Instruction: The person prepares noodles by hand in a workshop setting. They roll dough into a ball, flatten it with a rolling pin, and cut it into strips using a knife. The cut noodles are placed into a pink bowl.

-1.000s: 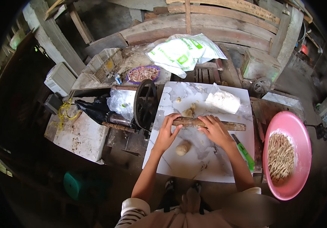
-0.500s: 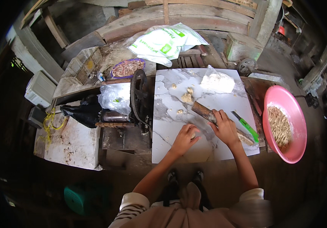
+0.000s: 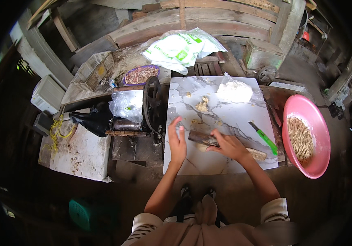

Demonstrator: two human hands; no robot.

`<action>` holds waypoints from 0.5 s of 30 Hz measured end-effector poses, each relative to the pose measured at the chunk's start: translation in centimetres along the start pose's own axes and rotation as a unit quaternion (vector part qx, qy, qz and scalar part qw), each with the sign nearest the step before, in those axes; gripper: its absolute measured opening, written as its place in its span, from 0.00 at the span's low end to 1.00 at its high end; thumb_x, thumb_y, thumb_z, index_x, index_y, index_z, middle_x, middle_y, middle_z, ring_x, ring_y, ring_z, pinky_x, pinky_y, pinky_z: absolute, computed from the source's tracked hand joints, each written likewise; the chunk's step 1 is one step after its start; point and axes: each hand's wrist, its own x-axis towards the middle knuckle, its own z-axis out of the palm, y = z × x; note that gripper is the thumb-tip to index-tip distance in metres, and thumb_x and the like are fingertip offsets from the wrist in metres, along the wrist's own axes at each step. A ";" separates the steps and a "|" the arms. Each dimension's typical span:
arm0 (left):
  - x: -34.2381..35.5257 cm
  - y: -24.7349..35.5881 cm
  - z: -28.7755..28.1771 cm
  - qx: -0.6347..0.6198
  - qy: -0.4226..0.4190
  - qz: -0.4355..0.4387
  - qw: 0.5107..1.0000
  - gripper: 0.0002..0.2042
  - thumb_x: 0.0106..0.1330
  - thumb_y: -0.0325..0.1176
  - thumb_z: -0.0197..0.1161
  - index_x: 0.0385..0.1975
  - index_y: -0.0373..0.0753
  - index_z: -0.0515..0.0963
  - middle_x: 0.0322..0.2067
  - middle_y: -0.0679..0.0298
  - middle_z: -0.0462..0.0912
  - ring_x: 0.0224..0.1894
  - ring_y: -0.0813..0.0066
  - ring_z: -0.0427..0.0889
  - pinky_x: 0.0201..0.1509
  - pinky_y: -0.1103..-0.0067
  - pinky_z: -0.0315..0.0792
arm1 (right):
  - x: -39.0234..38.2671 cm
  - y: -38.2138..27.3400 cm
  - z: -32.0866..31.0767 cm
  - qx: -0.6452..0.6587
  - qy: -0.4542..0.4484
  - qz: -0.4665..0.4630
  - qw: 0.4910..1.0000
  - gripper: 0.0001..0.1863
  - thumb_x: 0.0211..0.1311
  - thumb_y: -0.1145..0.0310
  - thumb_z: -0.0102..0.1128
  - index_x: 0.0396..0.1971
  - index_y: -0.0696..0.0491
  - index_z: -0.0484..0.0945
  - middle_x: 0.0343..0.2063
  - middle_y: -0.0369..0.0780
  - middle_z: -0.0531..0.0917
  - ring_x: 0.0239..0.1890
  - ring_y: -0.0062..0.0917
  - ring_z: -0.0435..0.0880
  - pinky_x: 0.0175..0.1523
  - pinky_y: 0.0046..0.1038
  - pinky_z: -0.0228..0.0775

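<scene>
My right hand (image 3: 230, 146) grips a worn, dark wooden rolling pin (image 3: 247, 151) lying slantwise on the marbled white board (image 3: 241, 119). Part of a flat pale piece, apparently dough (image 3: 201, 148), shows beneath the pin's left end. To the left, my left hand (image 3: 176, 143) is raised over the board, its fingers stretched out and nothing in them. Crumbled dough scraps (image 3: 202, 105) lie farther back. A clear plastic bag of white powder (image 3: 235, 91) rests at the back right of the board. Right of the pin lies a green-handled cutter knife (image 3: 267, 142).
A pink basin (image 3: 326, 143) of short dough sticks stands at the right. Left of the board is a hand machine with a large dark wheel (image 3: 146, 100). Behind are a purple-rimmed tray of sticks (image 3: 142, 75) and a white-and-green plastic sack (image 3: 184, 51).
My left hand has moved left and opened out, away from the board's middle. My right hand has brought the rolling pin left and nearer, turning it more crosswise.
</scene>
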 end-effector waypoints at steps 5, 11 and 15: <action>-0.9 -1.2 2.2 0.220 -0.177 -0.031 0.959 0.21 0.73 0.41 0.40 0.54 0.32 0.70 0.56 0.52 0.71 0.68 0.53 0.56 0.69 0.52 0.40 | 1.0 1.6 3.6 -0.082 0.126 -0.159 0.976 0.23 0.57 0.47 0.58 0.41 0.52 0.71 0.35 0.41 0.73 0.41 0.36 0.77 0.37 0.37 0.72; 0.9 -3.0 4.0 0.310 -0.120 -0.051 0.942 0.22 0.72 0.38 0.39 0.59 0.28 0.65 0.60 0.49 0.67 0.69 0.51 0.51 0.70 0.51 0.36 | 4.8 2.0 4.2 -0.143 0.199 -0.018 0.969 0.24 0.62 0.47 0.50 0.43 0.54 0.74 0.42 0.40 0.75 0.52 0.31 0.72 0.58 0.37 0.63; 1.2 -4.8 4.1 0.326 -0.104 -0.038 0.939 0.24 0.72 0.36 0.40 0.61 0.23 0.58 0.60 0.41 0.64 0.69 0.49 0.50 0.70 0.51 0.36 | 5.6 3.0 6.2 -0.206 0.238 -0.055 0.948 0.24 0.65 0.51 0.48 0.51 0.55 0.74 0.52 0.43 0.77 0.61 0.31 0.68 0.65 0.40 0.55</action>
